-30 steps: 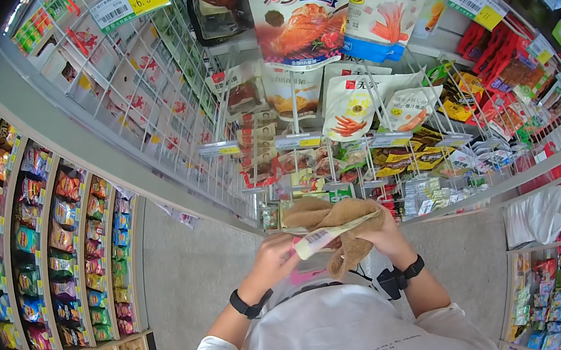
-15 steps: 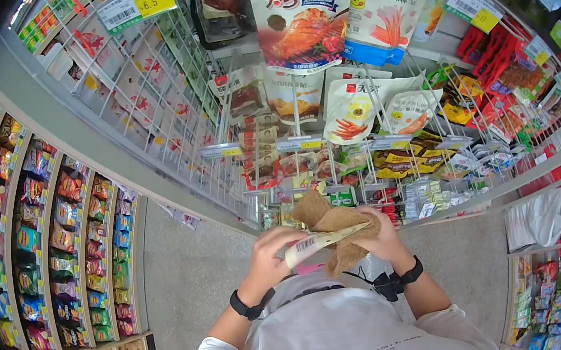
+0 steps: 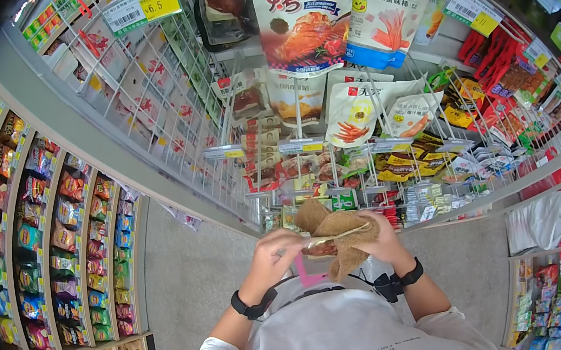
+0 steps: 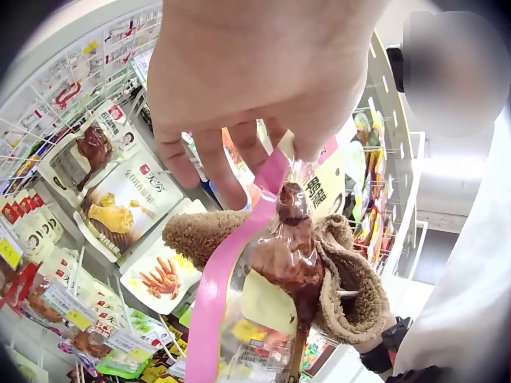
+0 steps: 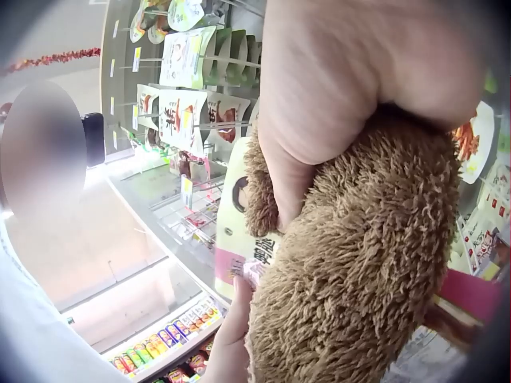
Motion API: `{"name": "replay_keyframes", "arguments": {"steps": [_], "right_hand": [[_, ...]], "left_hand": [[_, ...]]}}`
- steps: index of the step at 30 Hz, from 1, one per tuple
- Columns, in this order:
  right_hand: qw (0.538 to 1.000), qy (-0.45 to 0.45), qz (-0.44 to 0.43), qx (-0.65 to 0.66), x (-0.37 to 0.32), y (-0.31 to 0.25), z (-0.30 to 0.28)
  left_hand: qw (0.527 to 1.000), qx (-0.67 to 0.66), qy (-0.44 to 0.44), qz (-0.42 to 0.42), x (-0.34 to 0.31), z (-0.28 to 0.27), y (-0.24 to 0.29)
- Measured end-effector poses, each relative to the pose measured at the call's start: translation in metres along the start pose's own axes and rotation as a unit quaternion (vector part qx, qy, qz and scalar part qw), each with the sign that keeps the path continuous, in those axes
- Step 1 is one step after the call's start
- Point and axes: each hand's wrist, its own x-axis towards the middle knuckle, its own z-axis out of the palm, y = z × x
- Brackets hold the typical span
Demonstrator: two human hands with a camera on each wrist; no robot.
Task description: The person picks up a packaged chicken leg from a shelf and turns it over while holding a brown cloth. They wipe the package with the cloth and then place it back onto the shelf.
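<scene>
In the head view my left hand (image 3: pixel 272 262) and right hand (image 3: pixel 387 240) are close together in front of the body. My left hand pinches the pink-edged end of a meat snack pack (image 4: pixel 283 255), a clear pouch showing a brown piece of meat, apparently a leg. A brown fluffy cloth (image 5: pixel 359 239) is in my right hand, bunched around the pack's other side, thumb pressed into the pile. Part of the pack's pale printed panel (image 5: pixel 231 231) shows beside the cloth in the right wrist view. The cloth hides much of the pack's far side.
Ahead stands a wire-grid display (image 3: pixel 166 112) with hanging pouches, including a roast chicken pouch (image 3: pixel 304 30), and price tags (image 3: pixel 144 7). Shelves of chip bags (image 3: pixel 55 240) rise on the left. White plastic bags (image 3: pixel 541 217) hang at the right above more packaged goods.
The pack has turned between my hands: its pale barcode strip faced up earlier, and now the pink edge hangs below my left hand. The cloth has shifted slightly around it.
</scene>
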Motion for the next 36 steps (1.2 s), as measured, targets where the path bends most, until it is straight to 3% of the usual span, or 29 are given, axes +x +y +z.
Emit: {"name": "replay_keyframes", "arguments": {"steps": [3,10,14,20,25,27,30,32,34,36], "right_hand": [[1.000,-0.007,0.009,0.007,0.003,0.012,0.000],[0.999,-0.036,0.032,0.005,0.004,0.007,0.000],[1.000,-0.011,0.007,0.011,0.006,0.003,0.004],[0.997,-0.009,0.043,0.062,0.006,0.005,0.007],[0.966,0.087,0.115,0.216,0.007,0.005,0.009],[0.935,0.170,0.148,0.276,0.011,-0.004,0.011],[0.904,0.205,0.172,0.334,0.019,-0.010,0.007],[0.904,0.206,0.166,0.336,0.022,-0.007,0.006],[0.901,0.184,0.171,0.354,0.022,-0.007,0.005],[0.904,0.182,0.163,0.351,0.022,-0.005,0.004]], "left_hand": [[0.997,-0.026,0.033,-0.063,0.001,0.001,0.002],[0.995,-0.038,0.038,-0.082,0.001,0.002,-0.002],[0.992,-0.066,0.059,-0.091,0.001,0.003,-0.010],[0.991,-0.061,0.061,-0.104,0.008,0.001,-0.004],[0.988,-0.059,0.072,-0.120,0.004,0.002,-0.018],[0.987,-0.095,0.044,-0.122,0.007,0.005,-0.011],[0.977,-0.114,-0.015,-0.177,0.004,0.011,-0.009],[0.973,-0.111,-0.055,-0.194,-0.004,0.012,-0.024],[0.953,-0.097,-0.120,-0.262,-0.008,0.010,-0.029],[0.956,-0.089,-0.102,-0.260,-0.010,0.010,-0.029]]}}
